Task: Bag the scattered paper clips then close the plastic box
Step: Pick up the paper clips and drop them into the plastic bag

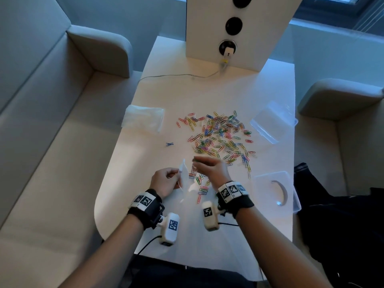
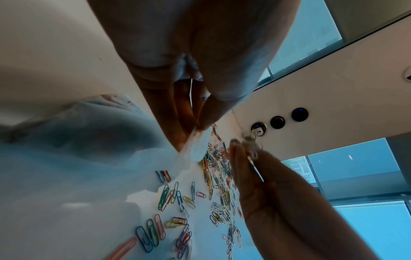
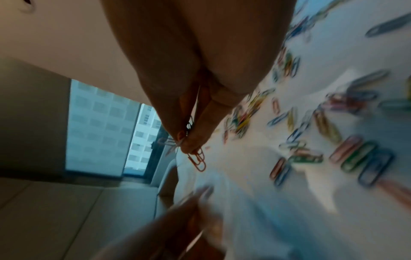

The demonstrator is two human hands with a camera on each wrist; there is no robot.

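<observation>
Colourful paper clips lie scattered mid-worktop. Nearer the person, the left hand pinches a small clear bag upright; the right hand pinches a few clips beside it. The open plastic box sits right, its lid farther back.

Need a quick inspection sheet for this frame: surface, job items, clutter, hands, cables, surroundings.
Surface: white table, well lit.
Job's things: coloured paper clips scattered mid-table; small clear bag held upright; open plastic box at the right edge; clear lid lying apart, farther back.
Clutter: stack of spare bags at left; two blue clips lying apart from the rest.
Grippers: left hand pinches the bag's edge; right hand pinches a few clips beside the bag.
Cables: white cord from a plug across the table's back.
Surroundings: sofas on both sides, window behind.
</observation>
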